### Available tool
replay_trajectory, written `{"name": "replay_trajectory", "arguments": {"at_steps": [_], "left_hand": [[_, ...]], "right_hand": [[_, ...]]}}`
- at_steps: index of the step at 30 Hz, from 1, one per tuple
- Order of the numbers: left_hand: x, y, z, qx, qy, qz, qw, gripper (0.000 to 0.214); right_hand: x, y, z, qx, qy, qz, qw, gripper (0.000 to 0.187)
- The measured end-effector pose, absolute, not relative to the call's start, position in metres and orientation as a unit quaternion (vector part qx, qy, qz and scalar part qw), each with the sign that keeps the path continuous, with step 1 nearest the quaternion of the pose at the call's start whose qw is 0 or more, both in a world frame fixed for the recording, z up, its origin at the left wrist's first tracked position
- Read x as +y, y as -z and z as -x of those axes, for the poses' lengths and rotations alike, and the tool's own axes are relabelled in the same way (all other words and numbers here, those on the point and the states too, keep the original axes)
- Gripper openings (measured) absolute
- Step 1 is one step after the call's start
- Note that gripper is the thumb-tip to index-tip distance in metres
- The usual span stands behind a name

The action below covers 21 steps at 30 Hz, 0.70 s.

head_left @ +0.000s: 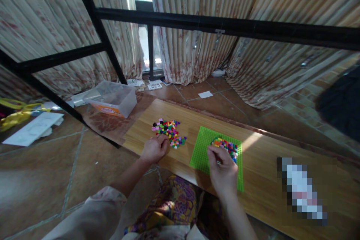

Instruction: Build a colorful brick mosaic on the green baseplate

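A pile of small multicoloured bricks lies on a wooden board. My left hand rests at the pile's near edge, fingers curled and pinched at the bricks. To the right lies a green baseplate with a patch of coloured bricks fixed at its far right. My right hand is over the baseplate's near part, fingers closed, fingertips close to that patch. What either hand pinches is too small to make out.
A clear plastic box stands on the tiled floor left of the board. Black metal frame bars cross overhead. Curtains hang behind. Papers and yellow tape lie at the far left. A blurred patch covers the board's right.
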<state>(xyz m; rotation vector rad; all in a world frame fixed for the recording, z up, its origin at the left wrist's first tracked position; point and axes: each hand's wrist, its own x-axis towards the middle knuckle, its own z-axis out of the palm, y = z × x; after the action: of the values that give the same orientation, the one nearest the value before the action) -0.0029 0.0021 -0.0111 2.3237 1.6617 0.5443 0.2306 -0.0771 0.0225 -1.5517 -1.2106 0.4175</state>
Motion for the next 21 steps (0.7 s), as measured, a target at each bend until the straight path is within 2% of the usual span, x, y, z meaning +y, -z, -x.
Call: {"name": "replay_trajectory", "arguments": {"at_steps": [4, 12, 16, 21], "left_hand": [[0.001, 0.012, 0.003, 0.564, -0.190, -0.796, 0.115, 0.017], [0.002, 0.014, 0.004, 0.555, -0.194, -0.800, 0.120, 0.018], [0.002, 0.015, 0.004, 0.557, -0.191, -0.799, 0.117, 0.019], [0.001, 0.017, 0.004, 0.553, -0.198, -0.801, 0.114, 0.021]], "right_hand": [[-0.063, -0.007, -0.195, -0.630, -0.183, 0.630, 0.416, 0.024], [-0.022, 0.005, -0.176, -0.719, -0.112, 0.632, 0.267, 0.032], [-0.006, 0.006, -0.175, -0.754, -0.091, 0.615, 0.214, 0.038], [-0.002, 0.011, -0.176, -0.768, -0.075, 0.605, 0.197, 0.032]]}}
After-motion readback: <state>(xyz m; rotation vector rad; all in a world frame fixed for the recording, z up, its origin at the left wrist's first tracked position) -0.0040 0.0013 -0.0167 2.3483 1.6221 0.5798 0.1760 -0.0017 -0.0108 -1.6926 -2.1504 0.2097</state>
